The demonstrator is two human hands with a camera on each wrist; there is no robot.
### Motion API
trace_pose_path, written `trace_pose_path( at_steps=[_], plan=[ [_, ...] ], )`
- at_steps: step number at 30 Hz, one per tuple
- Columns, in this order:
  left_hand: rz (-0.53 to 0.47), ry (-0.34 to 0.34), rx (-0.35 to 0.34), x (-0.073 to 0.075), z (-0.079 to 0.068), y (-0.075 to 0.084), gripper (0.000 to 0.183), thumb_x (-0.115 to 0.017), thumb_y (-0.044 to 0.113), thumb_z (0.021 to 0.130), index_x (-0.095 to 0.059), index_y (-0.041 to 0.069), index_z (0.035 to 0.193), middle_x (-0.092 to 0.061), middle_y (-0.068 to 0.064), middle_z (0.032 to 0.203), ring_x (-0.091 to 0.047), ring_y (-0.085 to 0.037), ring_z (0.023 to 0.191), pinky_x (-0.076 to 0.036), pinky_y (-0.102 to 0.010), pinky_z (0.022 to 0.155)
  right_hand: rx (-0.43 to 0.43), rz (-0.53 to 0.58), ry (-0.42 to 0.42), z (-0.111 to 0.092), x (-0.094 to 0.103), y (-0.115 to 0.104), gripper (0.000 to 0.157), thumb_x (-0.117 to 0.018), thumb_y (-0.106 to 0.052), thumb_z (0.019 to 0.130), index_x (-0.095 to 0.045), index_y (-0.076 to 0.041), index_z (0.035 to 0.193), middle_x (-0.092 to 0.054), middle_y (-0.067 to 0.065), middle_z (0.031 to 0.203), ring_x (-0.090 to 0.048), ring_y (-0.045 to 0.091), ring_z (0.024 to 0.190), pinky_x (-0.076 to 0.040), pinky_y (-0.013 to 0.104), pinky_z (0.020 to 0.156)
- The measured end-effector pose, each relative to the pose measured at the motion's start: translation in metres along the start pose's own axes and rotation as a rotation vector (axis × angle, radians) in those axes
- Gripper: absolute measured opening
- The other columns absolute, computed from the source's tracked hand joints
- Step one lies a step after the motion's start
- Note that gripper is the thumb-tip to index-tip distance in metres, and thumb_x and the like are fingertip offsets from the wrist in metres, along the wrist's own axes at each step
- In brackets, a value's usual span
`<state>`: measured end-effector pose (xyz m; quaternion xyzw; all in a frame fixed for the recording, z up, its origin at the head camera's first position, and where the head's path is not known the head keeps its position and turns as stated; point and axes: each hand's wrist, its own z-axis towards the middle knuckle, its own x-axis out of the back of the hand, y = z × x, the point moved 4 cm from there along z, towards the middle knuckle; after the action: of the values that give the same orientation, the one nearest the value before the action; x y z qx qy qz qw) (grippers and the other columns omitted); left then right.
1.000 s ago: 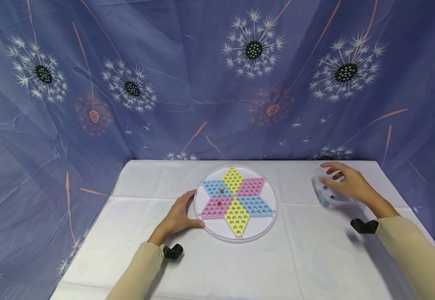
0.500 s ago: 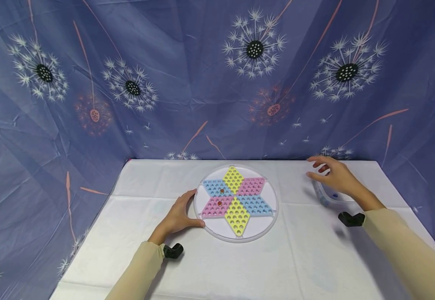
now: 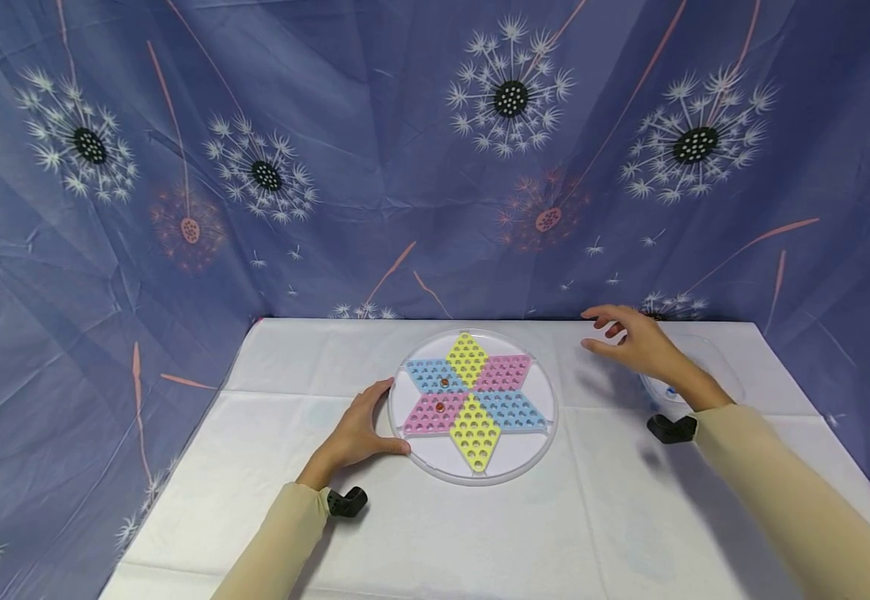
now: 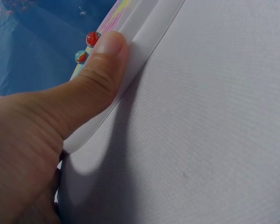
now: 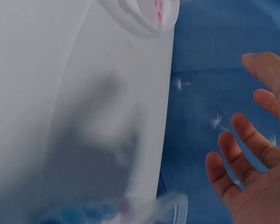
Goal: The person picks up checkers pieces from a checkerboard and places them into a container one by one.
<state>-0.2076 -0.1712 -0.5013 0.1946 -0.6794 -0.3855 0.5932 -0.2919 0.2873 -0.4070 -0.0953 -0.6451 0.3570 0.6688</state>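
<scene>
A round white Chinese checkers board (image 3: 423, 462) with a yellow, pink and blue star lies on the table. Two marbles sit in its holes: an upper one (image 3: 445, 383) in a blue section and a red one (image 3: 440, 407) in a pink section. My left hand (image 3: 356, 433) rests spread against the board's left rim; in the left wrist view its thumb (image 4: 95, 70) presses on the white edge. Between the board and a clear plastic tub (image 5: 177, 210), my right hand (image 3: 633, 337) hovers with fingers apart; no object shows between them.
Blurred blue marbles (image 5: 91, 212) lie in the tub, which my right forearm partly covers in the head view. White cloth (image 3: 495, 542) covers the table. A blue dandelion-print curtain (image 3: 375, 167) hangs behind its far edge.
My right hand has come out from over the tub and moved left toward the board. The left hand, the board and its two marbles have stayed in place.
</scene>
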Motion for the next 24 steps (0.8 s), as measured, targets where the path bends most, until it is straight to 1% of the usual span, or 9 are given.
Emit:
trace_pose_path(
  at_steps=[4,10,13,18,24],
  plan=[
    [0.001,0.002,-0.002,0.0,0.0,-0.001,0.123,-0.1,0.038,0.061,-0.033,0.01,0.161,-0.037,-0.01,0.163,-0.028,-0.036,0.151,-0.022,-0.054,0.124,0.018,0.016,-0.01,0.008,-0.009,-0.009,0.05,-0.076,-0.034,0.095,-0.061,-0.014,0.138,-0.062,0.014,0.119,-0.062,0.035,0.102,-0.055,0.047,0.082],
    [0.01,-0.005,0.001,0.0,0.001,-0.002,0.124,-0.1,0.039,0.062,-0.032,0.01,0.161,-0.036,-0.01,0.163,-0.027,-0.036,0.152,-0.015,-0.052,0.126,0.05,0.041,-0.022,0.022,-0.024,-0.023,0.05,-0.078,-0.032,0.094,-0.062,-0.015,0.138,-0.062,0.014,0.12,-0.063,0.037,0.103,-0.055,0.046,0.081],
    [0.014,-0.007,-0.002,0.001,0.001,-0.002,0.124,-0.1,0.038,0.062,-0.031,0.01,0.161,-0.036,-0.011,0.163,-0.027,-0.036,0.152,-0.015,-0.051,0.126,0.074,0.056,-0.031,0.029,-0.033,-0.032,0.05,-0.078,-0.03,0.093,-0.062,-0.014,0.138,-0.062,0.014,0.12,-0.062,0.037,0.102,-0.055,0.045,0.08],
    [0.009,-0.005,-0.007,0.001,0.001,-0.001,0.123,-0.1,0.037,0.063,-0.032,0.009,0.161,-0.037,-0.011,0.163,-0.029,-0.036,0.15,-0.02,-0.052,0.124,0.114,0.071,-0.046,0.039,-0.048,-0.047,0.049,-0.079,-0.028,0.093,-0.063,-0.014,0.137,-0.062,0.014,0.117,-0.063,0.035,0.099,-0.055,0.043,0.078],
    [0.001,-0.001,-0.008,0.002,-0.001,0.001,0.122,-0.1,0.037,0.063,-0.032,0.009,0.161,-0.037,-0.011,0.163,-0.031,-0.036,0.149,-0.026,-0.054,0.122,0.136,0.117,-0.085,0.049,-0.066,-0.066,0.047,-0.078,-0.026,0.093,-0.063,-0.017,0.137,-0.061,0.012,0.118,-0.062,0.036,0.101,-0.053,0.044,0.079]
  ],
)
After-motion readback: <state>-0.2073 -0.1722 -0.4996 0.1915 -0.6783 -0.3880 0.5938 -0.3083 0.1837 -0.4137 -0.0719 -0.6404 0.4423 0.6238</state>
